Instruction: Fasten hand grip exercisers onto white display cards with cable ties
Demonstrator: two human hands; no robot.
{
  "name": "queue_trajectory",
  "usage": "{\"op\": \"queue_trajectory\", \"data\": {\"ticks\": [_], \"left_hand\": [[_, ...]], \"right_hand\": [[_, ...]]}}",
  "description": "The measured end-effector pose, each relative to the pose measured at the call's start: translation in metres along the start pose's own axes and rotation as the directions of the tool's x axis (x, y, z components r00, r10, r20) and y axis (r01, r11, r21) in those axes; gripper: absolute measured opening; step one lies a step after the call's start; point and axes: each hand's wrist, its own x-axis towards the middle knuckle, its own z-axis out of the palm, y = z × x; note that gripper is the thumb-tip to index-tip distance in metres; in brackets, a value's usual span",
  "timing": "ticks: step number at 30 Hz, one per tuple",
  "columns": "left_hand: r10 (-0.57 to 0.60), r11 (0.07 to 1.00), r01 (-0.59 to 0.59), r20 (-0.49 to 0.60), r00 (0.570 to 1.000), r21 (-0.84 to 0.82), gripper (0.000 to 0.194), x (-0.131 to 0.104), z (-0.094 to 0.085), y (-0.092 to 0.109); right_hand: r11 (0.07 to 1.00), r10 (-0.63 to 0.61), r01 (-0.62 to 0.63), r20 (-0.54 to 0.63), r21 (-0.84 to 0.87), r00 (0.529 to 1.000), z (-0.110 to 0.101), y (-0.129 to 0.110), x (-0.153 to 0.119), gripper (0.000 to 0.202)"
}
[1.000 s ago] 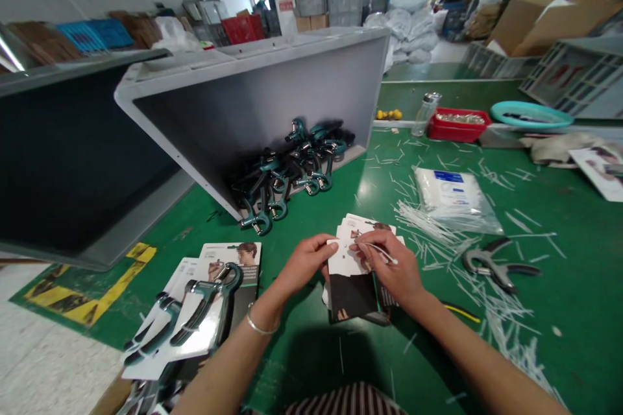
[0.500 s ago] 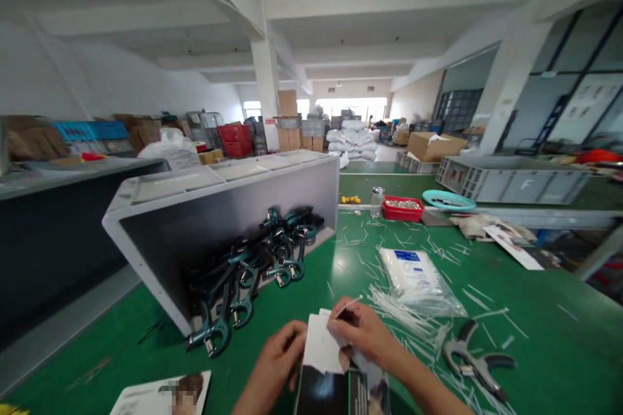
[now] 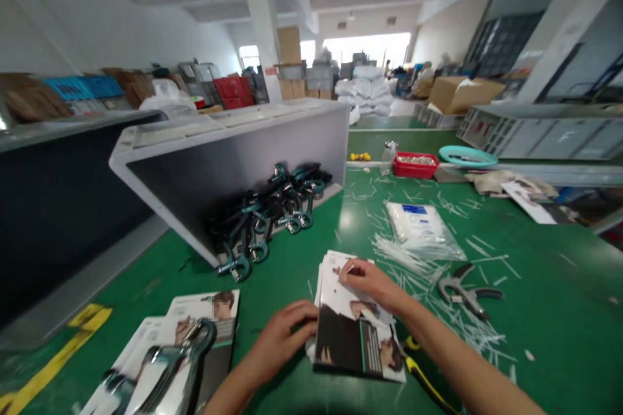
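Observation:
A stack of printed cards [image 3: 345, 343] in white and black lies on the green table in front of me. My left hand [image 3: 292, 331] is at the stack's left edge, its fingers bent against the side; what they may hold is hidden. My right hand [image 3: 367, 282] rests on the upper part of the top card, fingertips pressed together near a small hole. At lower left, teal and black clamp-like tools [image 3: 180, 356] lie on more printed cards [image 3: 221, 331]. Yellow-and-black pliers [image 3: 423, 379] are under my right forearm.
A grey crate [image 3: 233, 136] on its side holds several teal tools [image 3: 257, 220]. To the right are white zip ties [image 3: 399, 256], a plastic bag [image 3: 421, 227] and grey-handled pliers [image 3: 467, 292]. Farther back stand a red tray [image 3: 416, 165] and a teal plate [image 3: 467, 155].
The view has tilted down. The cards between my hands, raised before, now lie lower and flatter with their printed face showing. Pliers and the tools on cards have come into view.

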Motion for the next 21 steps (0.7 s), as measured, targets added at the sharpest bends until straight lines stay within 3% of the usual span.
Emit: {"op": "queue_trajectory", "data": {"ticks": [6,13,21], "left_hand": [[0.05,0.998,-0.036,-0.319,0.946,0.05,0.018,0.013,0.017,-0.015],[-0.024,0.997,0.005,-0.259,0.966,-0.076,0.02,0.027,0.024,-0.026],[-0.069,0.984,0.028,-0.228,0.971,-0.178,0.02,0.019,0.023,-0.024]], "right_hand": [[1.0,0.031,-0.03,0.061,-0.007,0.998,0.011,0.011,0.01,0.03],[0.994,-0.069,0.078,0.113,-0.078,0.991,0.019,0.015,0.0,0.03],[0.956,-0.188,0.214,0.144,-0.201,0.972,0.022,0.015,-0.002,0.021]]}}
